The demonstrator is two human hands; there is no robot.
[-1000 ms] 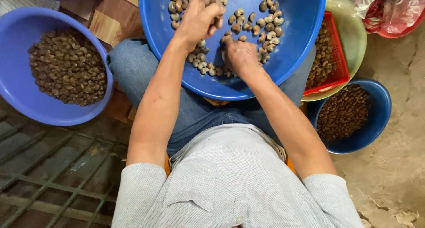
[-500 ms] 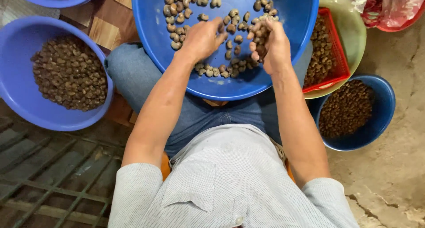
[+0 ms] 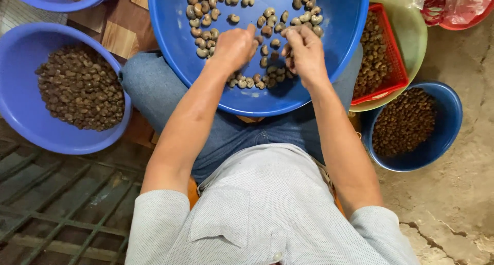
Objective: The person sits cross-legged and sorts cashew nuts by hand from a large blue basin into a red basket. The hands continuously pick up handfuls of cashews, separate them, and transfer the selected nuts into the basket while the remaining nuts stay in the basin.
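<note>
Nearest the camera, the person sits in a pale grey shirt (image 3: 267, 213) and jeans (image 3: 154, 90), with a wide blue basin (image 3: 345, 43) resting across the lap. That perch is the first risk: only the thighs carry the basin, so a shift of a knee could tip its near edge and send the load sliding out onto the floor.

Both hands are inside the basin near its near edge. The left hand (image 3: 234, 46) is curled into a loose fist, knuckles up; whether it encloses a nut I cannot tell. The right hand (image 3: 306, 54) has its fingers bent and pinched together, apparently on a small piece, though the piece itself is hidden. A weak pinch could drop it among the rest.

The pale cashew nuts (image 3: 206, 23) lie scattered over the basin's floor, some by the hands, more toward the far edge; a quick sweep could flick one over the rim.

Around it sit a purple basin of dark nuts (image 3: 80, 92) to the left, a smaller blue bowl of dark nuts (image 3: 406, 123) to the right, and a red basket (image 3: 388, 59) in a green bowl (image 3: 414, 33) beyond. They stand close, so a careless toss could mix the lots.
</note>
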